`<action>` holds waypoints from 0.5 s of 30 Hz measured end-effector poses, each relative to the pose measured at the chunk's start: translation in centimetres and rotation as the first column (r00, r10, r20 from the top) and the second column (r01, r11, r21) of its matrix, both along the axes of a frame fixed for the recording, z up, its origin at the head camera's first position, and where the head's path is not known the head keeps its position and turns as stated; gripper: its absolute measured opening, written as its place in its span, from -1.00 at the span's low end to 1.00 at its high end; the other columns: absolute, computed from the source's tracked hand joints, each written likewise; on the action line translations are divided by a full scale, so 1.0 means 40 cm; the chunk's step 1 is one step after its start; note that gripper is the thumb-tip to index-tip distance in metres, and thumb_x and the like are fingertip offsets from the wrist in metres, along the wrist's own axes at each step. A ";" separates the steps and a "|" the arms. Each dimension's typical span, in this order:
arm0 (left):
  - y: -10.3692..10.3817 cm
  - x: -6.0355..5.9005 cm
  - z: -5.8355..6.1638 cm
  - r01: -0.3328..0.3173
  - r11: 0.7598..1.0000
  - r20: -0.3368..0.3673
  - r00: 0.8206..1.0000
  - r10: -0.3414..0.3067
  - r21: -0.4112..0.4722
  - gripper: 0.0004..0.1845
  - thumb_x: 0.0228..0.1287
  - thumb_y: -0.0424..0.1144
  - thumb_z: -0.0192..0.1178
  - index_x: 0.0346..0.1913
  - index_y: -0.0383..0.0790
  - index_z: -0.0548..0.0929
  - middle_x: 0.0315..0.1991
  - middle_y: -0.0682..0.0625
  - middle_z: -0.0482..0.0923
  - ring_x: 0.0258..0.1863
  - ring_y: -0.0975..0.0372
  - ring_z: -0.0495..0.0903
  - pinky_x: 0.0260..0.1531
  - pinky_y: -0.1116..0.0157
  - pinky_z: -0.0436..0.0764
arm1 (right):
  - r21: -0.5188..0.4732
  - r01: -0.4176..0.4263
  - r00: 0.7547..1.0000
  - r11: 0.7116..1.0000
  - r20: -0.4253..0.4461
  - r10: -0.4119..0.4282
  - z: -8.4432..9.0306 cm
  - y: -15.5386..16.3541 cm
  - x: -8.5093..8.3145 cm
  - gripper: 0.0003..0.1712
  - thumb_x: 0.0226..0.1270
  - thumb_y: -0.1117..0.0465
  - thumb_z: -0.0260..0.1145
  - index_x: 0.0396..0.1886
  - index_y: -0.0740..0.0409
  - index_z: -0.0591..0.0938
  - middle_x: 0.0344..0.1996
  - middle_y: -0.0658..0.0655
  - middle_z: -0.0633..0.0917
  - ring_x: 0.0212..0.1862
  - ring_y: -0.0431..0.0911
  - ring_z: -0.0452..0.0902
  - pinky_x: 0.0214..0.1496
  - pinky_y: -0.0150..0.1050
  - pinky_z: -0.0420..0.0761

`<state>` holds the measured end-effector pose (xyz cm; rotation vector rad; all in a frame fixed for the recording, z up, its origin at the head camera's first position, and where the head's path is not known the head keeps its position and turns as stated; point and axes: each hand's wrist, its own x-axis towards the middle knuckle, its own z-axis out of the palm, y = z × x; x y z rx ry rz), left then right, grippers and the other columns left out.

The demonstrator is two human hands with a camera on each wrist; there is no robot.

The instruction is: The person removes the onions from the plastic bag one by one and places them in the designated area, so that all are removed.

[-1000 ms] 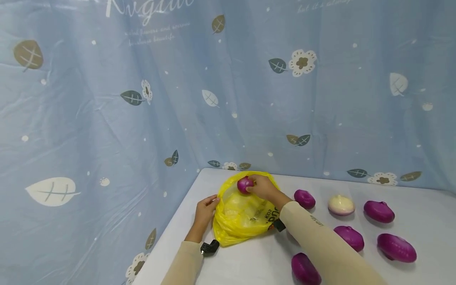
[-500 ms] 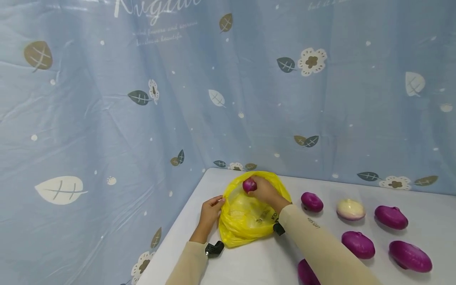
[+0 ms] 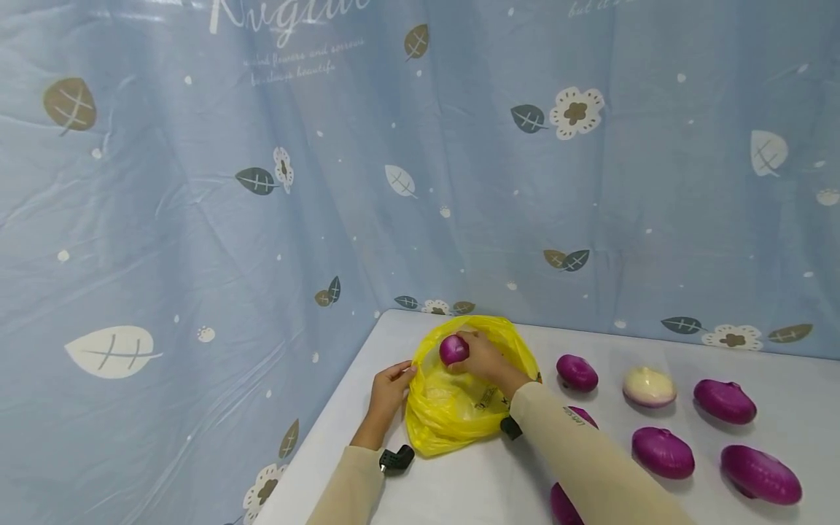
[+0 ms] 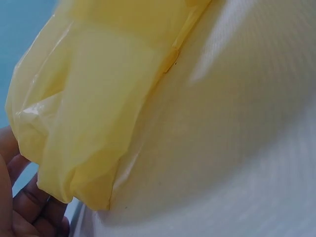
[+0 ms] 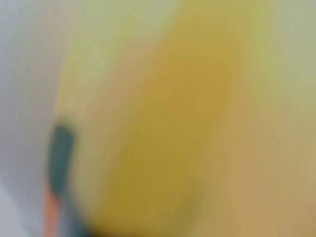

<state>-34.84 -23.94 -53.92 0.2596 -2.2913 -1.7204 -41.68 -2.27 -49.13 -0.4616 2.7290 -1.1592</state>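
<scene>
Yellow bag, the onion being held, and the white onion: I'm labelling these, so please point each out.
yellow bag (image 3: pixel 453 423), head view, on its crumpled lower front.
held onion (image 3: pixel 453 350), head view, on its purple side.
white onion (image 3: pixel 648 386), head view, on its pale top.

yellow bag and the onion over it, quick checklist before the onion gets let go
1. Red onion held in the right hand: ok, the fingers curl round it.
2. Onion over the mouth of the yellow plastic bag: ok, it sits above the opening in the head view.
3. Left hand holding the bag's edge: ok, it pinches the rim at the bag's left side.
4. Bag mouth wide enough: cannot tell, the right hand covers part of the opening.
5. Bag resting on the table: ok.
6. Other onions clear of the bag: ok, the nearest purple onion lies apart to its right.
</scene>
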 end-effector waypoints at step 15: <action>-0.002 0.000 0.002 0.013 1.000 0.005 1.000 -0.013 0.007 -0.62 0.24 0.00 0.34 0.02 -0.15 0.74 -0.18 0.02 0.66 -0.17 0.18 0.55 -0.21 0.30 0.56 | 0.046 0.089 0.996 0.995 0.012 -0.090 -0.015 -0.018 0.003 -0.02 0.12 -0.08 0.49 0.41 0.26 0.29 0.27 0.28 0.37 0.16 0.16 0.44 0.18 0.07 0.49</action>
